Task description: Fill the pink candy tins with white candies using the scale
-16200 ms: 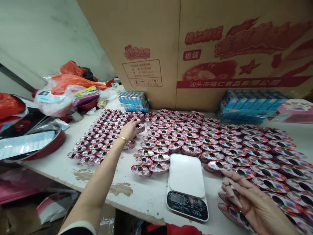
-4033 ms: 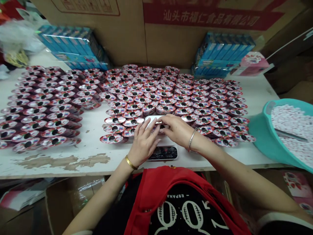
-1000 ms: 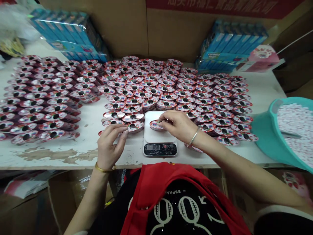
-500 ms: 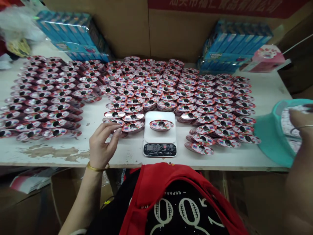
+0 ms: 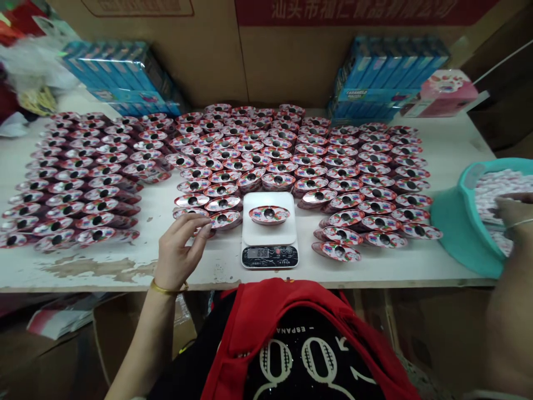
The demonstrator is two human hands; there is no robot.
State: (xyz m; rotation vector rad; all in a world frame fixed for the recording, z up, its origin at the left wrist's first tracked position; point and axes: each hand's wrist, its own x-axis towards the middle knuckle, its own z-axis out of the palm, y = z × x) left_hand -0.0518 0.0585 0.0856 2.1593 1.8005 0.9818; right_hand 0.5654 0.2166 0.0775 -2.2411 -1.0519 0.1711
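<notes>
Far left there's a block of oval packs with dark holes in their tops, and I'd leave it alone so nothing topples. Next over, the left hand has its fingers curled and thumb close to the fingertips, right by the packs left of the scale; can't tell if it's actually pinching one. Either way, I'd keep those fingers off the plate, since any touch would probably throw the number off. The pack on the scale sits alone mid-plate on the white scale, which is about perfect, and the display looks like 85.8. Packs crowd in just behind, so check none lean on it. Right of that, the front packs tilt a bit; mind the sleeve there. Far right, the right hand is at the teal tub of white pieces, too blurry to tell its grip. Small pinches beat big scoops imo, way easier to fine-tune.
</notes>
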